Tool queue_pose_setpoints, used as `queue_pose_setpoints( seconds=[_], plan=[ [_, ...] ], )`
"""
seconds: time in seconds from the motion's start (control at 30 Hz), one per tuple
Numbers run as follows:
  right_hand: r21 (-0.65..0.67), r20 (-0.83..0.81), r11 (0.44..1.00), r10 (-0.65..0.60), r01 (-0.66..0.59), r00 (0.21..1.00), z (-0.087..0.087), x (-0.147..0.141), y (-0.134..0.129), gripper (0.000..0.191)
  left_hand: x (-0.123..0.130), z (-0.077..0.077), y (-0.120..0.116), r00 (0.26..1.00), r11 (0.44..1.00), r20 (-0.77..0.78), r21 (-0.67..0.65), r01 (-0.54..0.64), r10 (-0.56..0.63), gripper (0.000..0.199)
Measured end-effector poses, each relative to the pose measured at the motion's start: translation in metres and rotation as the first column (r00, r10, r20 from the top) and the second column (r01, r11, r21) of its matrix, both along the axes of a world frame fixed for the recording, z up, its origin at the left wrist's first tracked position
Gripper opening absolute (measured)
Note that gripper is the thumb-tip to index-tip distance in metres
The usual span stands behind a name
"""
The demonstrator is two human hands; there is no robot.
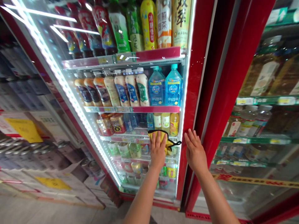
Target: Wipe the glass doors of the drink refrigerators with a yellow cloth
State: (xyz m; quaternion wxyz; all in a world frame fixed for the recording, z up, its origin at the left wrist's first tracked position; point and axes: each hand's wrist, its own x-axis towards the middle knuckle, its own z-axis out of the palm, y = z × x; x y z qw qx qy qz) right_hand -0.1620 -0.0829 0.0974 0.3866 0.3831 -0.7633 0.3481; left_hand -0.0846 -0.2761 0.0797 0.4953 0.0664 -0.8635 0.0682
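My left hand (158, 148) lies flat with its fingers stretched out, pressing a yellow cleaning cloth (168, 143) with black edging against the glass door (140, 124) of a lit drinks fridge. A black hanging loop sticks out from the cloth's right side. To the right, my right hand (195, 151) rests with fingers extended on the red door frame (189, 121), and nothing is in it. Behind the glass, shelves hold bottled drinks, among them blue bottles (173, 85) and a row of white-capped bottles (121, 88).
A second red-framed fridge (254, 140) with more bottles stands at the right. On the left are stacked cartons (58, 174) and rows of cans (42, 155) with yellow price signs (23, 129). Grey tiled floor (102, 216) runs along the bottom.
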Motion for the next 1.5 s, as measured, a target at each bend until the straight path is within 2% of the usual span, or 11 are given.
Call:
queue_pose_setpoints(
  seconds=[0.17, 0.3, 0.43, 0.53, 0.7, 0.8, 0.93, 1.03, 1.27, 1.4, 1.5],
  plan=[
    [-0.033, -0.003, 0.999, -0.01, 0.01, 1.0, 0.002, 0.005, -0.014, 0.075, -0.001, 0.039, -0.021, 0.98, 0.949, 0.128, -0.258, 0.183, -0.154, 0.073],
    [-0.077, -0.004, 0.996, -0.041, 0.041, 0.999, 0.002, 0.012, -0.024, 0.074, 0.012, 0.069, -0.059, 0.995, 0.991, -0.025, -0.1, 0.089, -0.092, 0.074],
    [-0.092, 0.038, 0.992, -0.079, 0.082, 0.996, -0.001, 0.024, -0.036, 0.075, 0.025, 0.034, -0.068, 0.992, 0.996, -0.124, 0.085, 0.028, -0.017, 0.081],
    [-0.077, 0.054, 0.992, -0.095, 0.099, 0.994, 0.002, 0.033, -0.047, 0.078, 0.025, 0.01, -0.061, 0.997, 0.998, -0.049, 0.02, 0.061, -0.06, 0.083],
    [0.008, 0.036, 0.998, -0.061, 0.061, 0.997, 0.012, 0.045, -0.071, 0.087, 0.029, 0.046, -0.086, 0.969, 0.952, 0.152, -0.208, 0.226, -0.197, 0.074],
    [0.015, 0.037, 0.999, -0.051, 0.051, 0.998, 0.014, 0.051, -0.085, 0.091, 0.039, 0.064, -0.112, 0.991, 0.988, 0.025, -0.075, 0.134, -0.133, 0.078],
    [0.013, 0.048, 0.996, -0.092, 0.091, 0.995, 0.012, 0.059, -0.1, 0.092, 0.046, 0.038, -0.115, 0.996, 0.991, -0.087, 0.129, 0.041, -0.03, 0.09],
    [0.018, 0.066, 0.992, -0.129, 0.128, 0.99, 0.011, 0.063, -0.106, 0.092, 0.043, 0.019, -0.105, 0.997, 0.991, -0.006, 0.112, 0.071, -0.071, 0.093],
    [0.035, 0.113, 0.981, -0.194, 0.191, 0.974, 0.009, 0.069, -0.116, 0.09, 0.061, 0.047, -0.143, 0.996, 0.995, 0.012, 0.035, 0.091, -0.091, 0.097],
    [0.004, 0.117, 0.978, -0.208, 0.208, 0.971, 0.01, 0.076, -0.126, 0.085, 0.071, 0.031, -0.154, 0.996, 0.986, -0.092, 0.168, 0.018, -0.003, 0.101],
    [0.007, 0.091, 0.978, -0.208, 0.208, 0.974, 0.013, 0.081, -0.135, 0.085, 0.066, 0.017, -0.149, 0.998, 0.995, -0.021, 0.071, 0.066, -0.064, 0.096]
  ],
)
